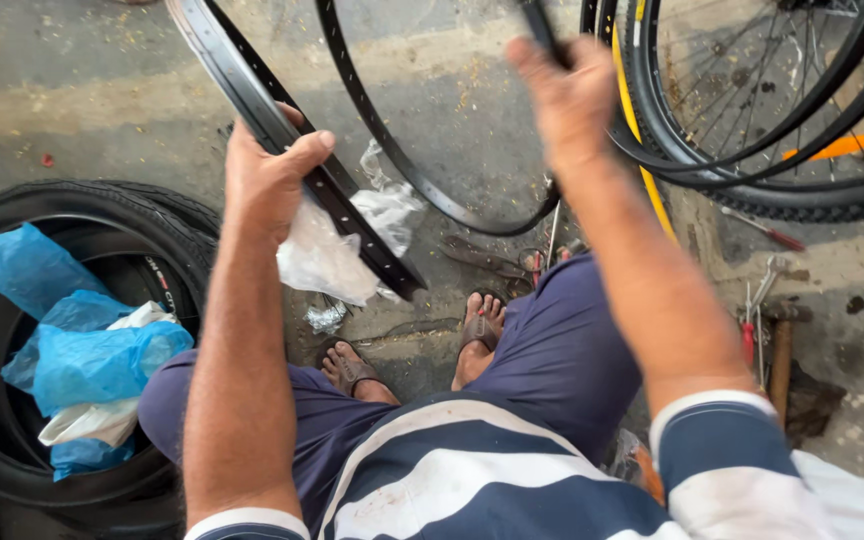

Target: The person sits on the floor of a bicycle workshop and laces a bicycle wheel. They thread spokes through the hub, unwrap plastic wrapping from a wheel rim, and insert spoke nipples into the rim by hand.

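Step in hand, by look: handling bare rim (352, 215), held up mid-frame. Left hand (267, 180) fingers wrapped tight on rim's left arc, white plastic (327, 260) under palm. Right hand (567, 95), top centre, blurred, fingers closed on rim's far side. Next move likely needs steady two-handed grip, clear of wheels (752, 110) upper right.

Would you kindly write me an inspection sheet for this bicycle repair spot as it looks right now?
Surface: bare concrete floor, stained and gritty.
Job's things: black wheel rim, no spokes, held up between both hands; clear plastic wrap hangs from it.
Clutter: stacked tyres at left holding blue plastic bags; hammer and screwdriver on the floor at right.
Grippers: left hand closed around the rim; right hand gripping its far side, blurred.
Cables: nothing seen.
Surroundings: spoked bicycle wheels with tyres at upper right; the person sits with sandalled feet on the floor.
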A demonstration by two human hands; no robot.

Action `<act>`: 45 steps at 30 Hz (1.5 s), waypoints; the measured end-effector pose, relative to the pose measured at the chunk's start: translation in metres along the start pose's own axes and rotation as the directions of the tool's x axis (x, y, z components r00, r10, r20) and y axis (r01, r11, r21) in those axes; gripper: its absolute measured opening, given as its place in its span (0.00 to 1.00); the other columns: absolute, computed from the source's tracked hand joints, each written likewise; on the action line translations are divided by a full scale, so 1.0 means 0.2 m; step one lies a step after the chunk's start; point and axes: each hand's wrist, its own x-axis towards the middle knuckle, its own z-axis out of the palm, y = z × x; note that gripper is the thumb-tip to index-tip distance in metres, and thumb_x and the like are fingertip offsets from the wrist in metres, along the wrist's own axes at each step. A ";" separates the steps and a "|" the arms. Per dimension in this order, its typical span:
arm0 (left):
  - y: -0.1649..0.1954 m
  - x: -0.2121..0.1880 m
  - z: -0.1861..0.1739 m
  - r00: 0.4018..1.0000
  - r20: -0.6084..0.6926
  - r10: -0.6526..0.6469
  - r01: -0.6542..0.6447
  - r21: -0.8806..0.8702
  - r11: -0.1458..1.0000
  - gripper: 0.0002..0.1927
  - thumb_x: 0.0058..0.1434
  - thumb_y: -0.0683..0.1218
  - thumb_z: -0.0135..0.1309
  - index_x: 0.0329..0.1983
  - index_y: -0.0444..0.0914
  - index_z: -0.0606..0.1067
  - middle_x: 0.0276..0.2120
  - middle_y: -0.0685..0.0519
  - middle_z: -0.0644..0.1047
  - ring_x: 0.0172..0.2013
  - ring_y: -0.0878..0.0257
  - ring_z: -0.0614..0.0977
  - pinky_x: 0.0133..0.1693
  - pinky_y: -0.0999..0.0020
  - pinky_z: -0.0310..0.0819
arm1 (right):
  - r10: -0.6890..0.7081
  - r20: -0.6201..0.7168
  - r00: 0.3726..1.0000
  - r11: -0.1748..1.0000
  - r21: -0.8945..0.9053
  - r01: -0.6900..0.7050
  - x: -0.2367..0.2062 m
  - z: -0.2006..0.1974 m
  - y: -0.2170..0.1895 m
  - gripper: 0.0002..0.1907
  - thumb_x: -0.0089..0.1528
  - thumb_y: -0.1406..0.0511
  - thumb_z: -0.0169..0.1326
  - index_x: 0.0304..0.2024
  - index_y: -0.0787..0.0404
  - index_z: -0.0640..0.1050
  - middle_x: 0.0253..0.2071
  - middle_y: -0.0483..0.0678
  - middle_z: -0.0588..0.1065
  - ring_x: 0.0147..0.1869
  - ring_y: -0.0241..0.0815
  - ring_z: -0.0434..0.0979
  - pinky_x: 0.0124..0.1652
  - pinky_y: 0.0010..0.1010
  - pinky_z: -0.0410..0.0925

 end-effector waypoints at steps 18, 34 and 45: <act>0.02 -0.01 -0.02 0.994 0.072 -0.083 0.080 0.035 0.996 0.22 0.51 0.39 0.70 0.48 0.36 0.75 0.34 0.58 0.76 0.35 0.68 0.79 0.40 0.72 0.76 | -0.495 -0.239 0.836 0.741 -0.617 0.263 0.26 -0.94 0.44 0.14 0.59 0.69 0.69 0.40 0.64 0.76 0.38 0.47 0.77 0.41 0.46 0.78 0.43 0.42 0.73; 0.04 -0.01 -0.06 0.992 0.096 -0.083 0.078 0.060 0.995 0.23 0.50 0.41 0.70 0.48 0.36 0.75 0.35 0.58 0.75 0.36 0.68 0.77 0.40 0.72 0.74 | -0.489 -0.222 0.843 0.318 -0.946 -0.065 0.12 -1.07 0.45 0.49 0.54 0.62 0.70 0.71 0.64 0.59 0.63 0.60 0.60 0.65 0.64 0.61 0.60 0.57 0.58; 0.07 -0.01 -0.14 0.987 0.152 -0.054 0.027 0.171 0.985 0.23 0.52 0.46 0.70 0.47 0.36 0.75 0.33 0.61 0.71 0.34 0.70 0.74 0.38 0.73 0.72 | -0.354 0.426 0.833 0.488 -0.675 0.553 0.22 -0.50 0.35 0.30 0.60 0.65 0.66 0.62 0.61 0.69 0.64 0.59 0.65 0.72 0.59 0.66 0.69 0.47 0.64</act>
